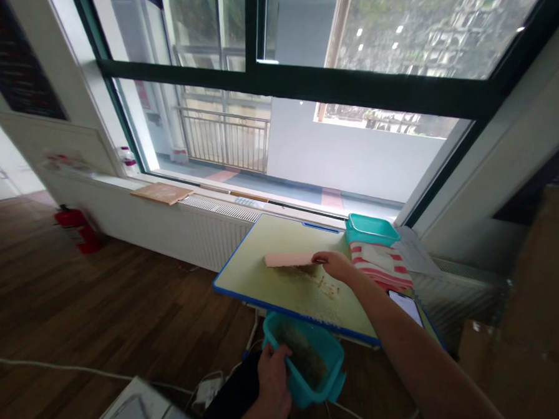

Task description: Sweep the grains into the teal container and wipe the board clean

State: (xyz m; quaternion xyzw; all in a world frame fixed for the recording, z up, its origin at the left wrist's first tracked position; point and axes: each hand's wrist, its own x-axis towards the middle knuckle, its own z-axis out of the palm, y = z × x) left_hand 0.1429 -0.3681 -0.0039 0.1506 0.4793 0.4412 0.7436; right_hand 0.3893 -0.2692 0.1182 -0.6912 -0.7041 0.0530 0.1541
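Table (278, 237): pink board (289, 259), teal tub (314, 399) below.

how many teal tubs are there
2. The far tub sits on the table behind the striped cloth; the near tub is held by the left hand below the table's front edge. I see no others.

Soft daylight from the window (285, 110), dim floor (68, 298), wide-angle bending and blur at the edges.

Table layout
A pink flat board (289, 259) on blue-edged table (269, 234), red-striped cloth (382, 266) right; teal plastic tub (333, 357) under near edge.
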